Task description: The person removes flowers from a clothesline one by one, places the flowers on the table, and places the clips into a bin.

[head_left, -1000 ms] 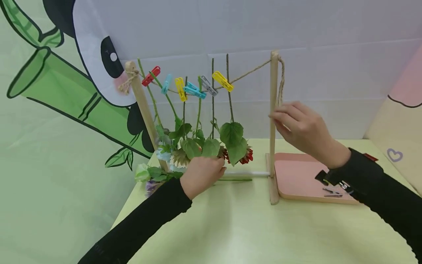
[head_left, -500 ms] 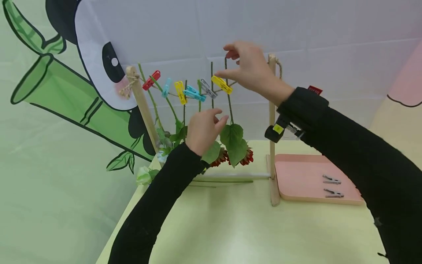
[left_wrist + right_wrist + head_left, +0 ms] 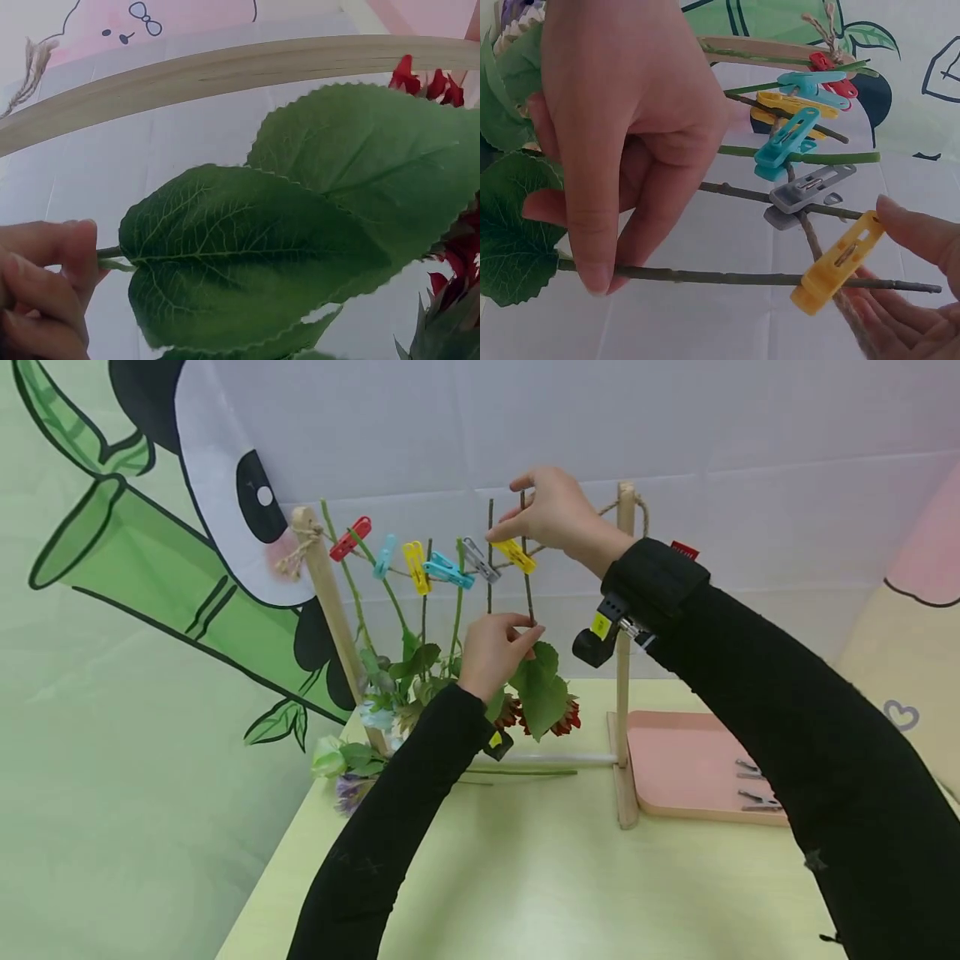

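Just above the leaves, my left hand pinches the thin dark stem of the rightmost hanging flower. Its broad green leaves fill the left wrist view, with red petals at the right. My right hand is at the yellow clothespin that clips this stem to the rope. The thumb lies on the end of one handle, and fingers curl behind the clip, partly hidden. Beside it, a grey clothespin holds another dark stem. The flower heads hang downward.
Red, blue and yellow clothespins hold more flowers along the rope between two wooden posts. A pink tray with metal clips stands at right. Loose flowers and stems lie at left by the rack's base.
My left hand has risen from the table to the rightmost stem and taken hold of it. From beside the right post, my right hand has moved up and left to the yellow clothespin.
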`<state>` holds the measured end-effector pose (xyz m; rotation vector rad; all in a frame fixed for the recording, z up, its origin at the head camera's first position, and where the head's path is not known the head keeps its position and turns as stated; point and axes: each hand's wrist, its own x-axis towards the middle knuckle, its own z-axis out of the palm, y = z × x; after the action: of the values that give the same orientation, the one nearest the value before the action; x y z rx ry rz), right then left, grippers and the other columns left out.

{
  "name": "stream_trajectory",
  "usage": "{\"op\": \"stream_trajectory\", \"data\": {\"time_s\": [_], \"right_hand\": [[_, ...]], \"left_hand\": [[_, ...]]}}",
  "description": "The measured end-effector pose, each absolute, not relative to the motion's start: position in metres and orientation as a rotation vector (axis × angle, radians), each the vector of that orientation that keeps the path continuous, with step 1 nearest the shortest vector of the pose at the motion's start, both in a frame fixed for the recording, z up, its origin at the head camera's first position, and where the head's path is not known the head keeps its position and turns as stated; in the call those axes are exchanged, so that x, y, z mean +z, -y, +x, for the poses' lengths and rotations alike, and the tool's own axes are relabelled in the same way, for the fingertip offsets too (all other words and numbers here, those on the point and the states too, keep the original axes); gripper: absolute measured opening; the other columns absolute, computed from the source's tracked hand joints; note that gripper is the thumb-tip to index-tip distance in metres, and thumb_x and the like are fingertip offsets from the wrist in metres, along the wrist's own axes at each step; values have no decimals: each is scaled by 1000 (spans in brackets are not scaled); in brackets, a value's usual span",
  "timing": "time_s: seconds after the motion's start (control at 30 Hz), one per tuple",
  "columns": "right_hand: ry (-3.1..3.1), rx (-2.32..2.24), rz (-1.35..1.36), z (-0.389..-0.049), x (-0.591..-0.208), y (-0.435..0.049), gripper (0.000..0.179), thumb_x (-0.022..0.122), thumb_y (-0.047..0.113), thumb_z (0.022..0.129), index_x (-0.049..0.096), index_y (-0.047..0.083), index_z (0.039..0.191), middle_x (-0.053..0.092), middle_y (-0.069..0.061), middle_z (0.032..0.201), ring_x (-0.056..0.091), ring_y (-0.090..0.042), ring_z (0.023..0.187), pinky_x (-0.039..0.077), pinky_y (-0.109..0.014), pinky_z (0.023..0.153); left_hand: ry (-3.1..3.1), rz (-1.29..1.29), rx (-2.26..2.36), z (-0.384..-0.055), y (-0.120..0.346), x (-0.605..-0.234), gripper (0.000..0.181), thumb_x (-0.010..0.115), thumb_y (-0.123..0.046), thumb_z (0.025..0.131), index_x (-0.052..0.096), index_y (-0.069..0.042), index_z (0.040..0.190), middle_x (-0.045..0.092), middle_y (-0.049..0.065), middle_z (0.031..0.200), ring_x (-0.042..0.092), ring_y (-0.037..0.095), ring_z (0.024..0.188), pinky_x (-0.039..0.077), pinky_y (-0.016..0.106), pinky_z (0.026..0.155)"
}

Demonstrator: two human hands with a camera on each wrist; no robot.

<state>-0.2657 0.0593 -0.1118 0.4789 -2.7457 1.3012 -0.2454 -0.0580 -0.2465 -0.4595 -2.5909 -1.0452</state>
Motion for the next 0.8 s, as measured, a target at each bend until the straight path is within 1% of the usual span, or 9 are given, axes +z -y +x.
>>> {"op": "stream_trajectory", "data": {"time_s": [0.13,0.3,0.43,0.53,0.7,0.8], "right_hand": [[2740,1341,492,-267,-111,-59,67,68,26,83,35,14,140,61,-7,118,56,-17,103,45,-26,86],[2702,1390,467,-266,-113,-57,61,68,24,84,40,14,138,61,-8,115,56,-16,103,42,-24,84],[2647,1435,457,-265,-116,-55,58,68,20,84,43,12,136,61,-10,115,56,-16,106,42,-24,83],[2622,1483,456,-265,-119,-55,57,67,19,85,43,12,136,61,-11,117,55,-16,106,40,-23,79],[2604,1548,446,-266,-121,-54,55,65,18,87,43,12,136,61,-10,118,51,-15,95,34,-23,68],[2568,1580,457,-267,-122,-54,51,63,16,88,44,12,135,61,-10,115,51,-15,94,34,-23,69]], "left_hand": [[2557,-463,-1062,-246,56,-244,25,56,-26,93,68,-9,106,66,9,70,58,18,63,32,22,54],[2535,-466,-1079,-244,57,-241,23,56,-24,93,70,-7,100,66,10,70,58,19,62,32,23,53],[2540,-465,-1068,-243,58,-241,23,57,-24,93,70,-7,100,66,10,69,57,18,60,31,22,52],[2533,-464,-1062,-244,59,-242,23,57,-23,93,70,-7,100,66,10,68,56,18,58,31,22,51],[2532,-474,-1052,-245,59,-243,22,57,-23,93,70,-7,97,65,9,65,51,15,53,29,22,49],[2540,-492,-1045,-244,59,-243,21,56,-23,93,71,-7,95,64,10,64,47,14,48,27,22,48]]}}
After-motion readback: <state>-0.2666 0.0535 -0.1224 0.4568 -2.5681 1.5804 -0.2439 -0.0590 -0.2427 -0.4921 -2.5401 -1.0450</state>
